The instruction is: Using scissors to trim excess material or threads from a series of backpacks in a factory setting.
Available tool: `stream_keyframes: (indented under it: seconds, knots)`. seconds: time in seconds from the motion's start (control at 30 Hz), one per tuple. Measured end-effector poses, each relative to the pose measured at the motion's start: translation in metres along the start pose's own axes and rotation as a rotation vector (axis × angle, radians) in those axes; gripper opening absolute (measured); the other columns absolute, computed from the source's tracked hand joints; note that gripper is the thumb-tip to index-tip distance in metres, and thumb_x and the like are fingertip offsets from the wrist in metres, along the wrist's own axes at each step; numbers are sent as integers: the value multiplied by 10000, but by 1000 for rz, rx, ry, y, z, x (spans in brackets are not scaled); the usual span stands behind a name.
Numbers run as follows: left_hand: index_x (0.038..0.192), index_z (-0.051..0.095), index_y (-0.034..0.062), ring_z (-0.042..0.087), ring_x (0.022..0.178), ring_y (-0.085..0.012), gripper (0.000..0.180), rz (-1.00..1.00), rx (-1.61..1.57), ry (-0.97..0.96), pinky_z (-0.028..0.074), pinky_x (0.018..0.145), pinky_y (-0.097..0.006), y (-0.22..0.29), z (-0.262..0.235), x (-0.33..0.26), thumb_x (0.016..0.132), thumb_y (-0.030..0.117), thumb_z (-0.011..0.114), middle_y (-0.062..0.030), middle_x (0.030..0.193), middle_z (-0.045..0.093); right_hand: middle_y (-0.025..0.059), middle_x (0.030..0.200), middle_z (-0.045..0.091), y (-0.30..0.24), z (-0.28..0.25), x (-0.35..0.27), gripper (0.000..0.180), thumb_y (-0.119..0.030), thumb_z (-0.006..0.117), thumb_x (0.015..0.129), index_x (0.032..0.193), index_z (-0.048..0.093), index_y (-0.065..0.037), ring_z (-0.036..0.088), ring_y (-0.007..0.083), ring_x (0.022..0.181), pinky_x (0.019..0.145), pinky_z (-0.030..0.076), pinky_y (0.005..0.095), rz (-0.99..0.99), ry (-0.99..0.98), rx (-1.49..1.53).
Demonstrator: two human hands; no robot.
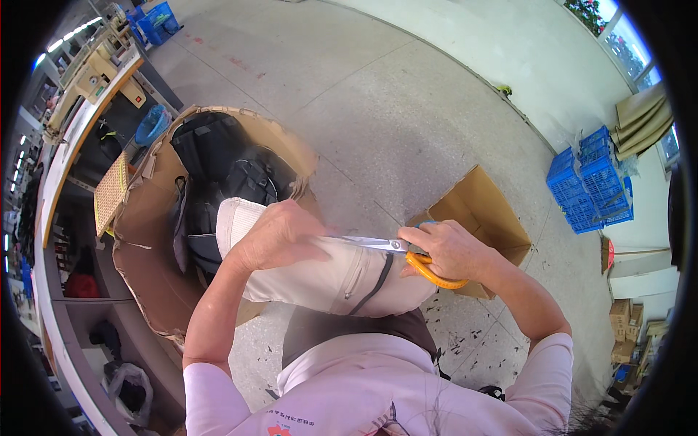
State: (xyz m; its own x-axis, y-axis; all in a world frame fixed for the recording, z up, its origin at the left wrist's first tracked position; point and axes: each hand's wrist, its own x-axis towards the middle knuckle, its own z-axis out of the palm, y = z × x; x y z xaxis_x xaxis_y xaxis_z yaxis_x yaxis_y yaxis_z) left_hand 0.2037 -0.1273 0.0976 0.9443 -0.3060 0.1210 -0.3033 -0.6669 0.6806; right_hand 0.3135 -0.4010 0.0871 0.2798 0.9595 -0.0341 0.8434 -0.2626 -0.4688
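Two hands (280, 231) (449, 245), one pair of scissors (393, 245), one beige bag (320, 280).

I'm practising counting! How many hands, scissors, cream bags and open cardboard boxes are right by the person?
Hands: 2 (left hand, right hand)
Scissors: 1
Cream bag: 1
Open cardboard boxes: 2 (larger box, smaller box)
Total: 6
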Motion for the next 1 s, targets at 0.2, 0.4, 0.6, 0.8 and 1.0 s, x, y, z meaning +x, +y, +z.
stream_keyframes:
  seconds: [0.2, 0.4, 0.6, 0.8, 1.0]
  knots:
    - [830, 682, 50, 580, 680, -321, 266, -12, -15, -8, 452, 621, -353, 2, -1, 2, 590, 154, 726, -147, 702, 608, 112, 712, 544, 9, 9, -6, 537, -356, 723, 711, 1079, 493, -38, 521, 214, 602, 565, 425, 300, 49, 82, 143]
    - [722, 658, 58, 520, 553, -200, 205, 22, -133, 62, 368, 617, -292, -5, 2, -8, 598, 163, 783, -43, 583, 567, 82, 880, 583, 26, 25, -35, 661, -335, 769, 672, 1161, 441, -33, 533, 125, 760, 669, 448, 250, 308, 232, 696]
    - [709, 610, -23, 550, 507, -213, 130, 143, -280, 196, 389, 480, -282, 16, -10, 5, 601, -32, 682, -109, 567, 562, -13, 978, 519, 28, 50, -72, 627, -162, 781, 651, 1171, 447, -57, 471, 83, 935, 798, 403, 236, 373, 463, 1210]
    - [714, 626, -24, 512, 509, -100, 126, -50, -472, 410, 367, 472, -242, 31, 6, 8, 615, -24, 704, -31, 582, 576, -7, 984, 547, 27, 21, -71, 627, -142, 794, 598, 1128, 474, -37, 499, 92, 926, 831, 388, 243, 377, 779, 1081]
    - [786, 628, -5, 546, 620, -51, 132, -214, -805, 396, 424, 541, -188, 50, 27, -1, 677, -14, 701, -16, 734, 624, -40, 847, 510, 7, -62, -76, 557, -111, 758, 556, 1071, 556, -55, 455, 56, 783, 711, 370, 192, 447, 786, 840]
